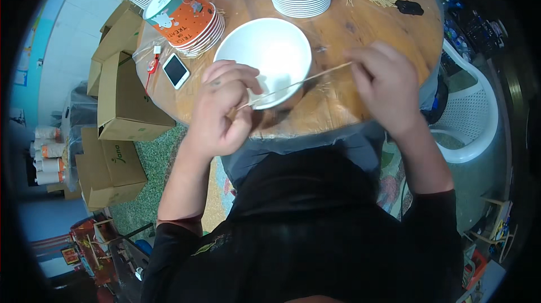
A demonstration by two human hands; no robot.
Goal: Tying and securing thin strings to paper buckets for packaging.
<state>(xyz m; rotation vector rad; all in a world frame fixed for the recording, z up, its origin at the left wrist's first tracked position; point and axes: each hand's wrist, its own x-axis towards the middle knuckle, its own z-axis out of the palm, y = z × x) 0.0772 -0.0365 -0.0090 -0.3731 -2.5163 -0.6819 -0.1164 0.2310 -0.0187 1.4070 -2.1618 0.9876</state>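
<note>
You are holding a thin wooden skewer (298, 82) across the near rim of the white bowl (265, 55), which serves as landmark. Your left hand (222, 111), just below the bowl's left edge, is pinching one end of the skewer with fingers curled shut. Your right hand (386, 86), right of the bowl, is gripping the other end between closed fingertips. Beyond the bowl, stacks of orange paper cups (189, 18) are sitting; left of it a white phone (176, 70) is lying
</note>
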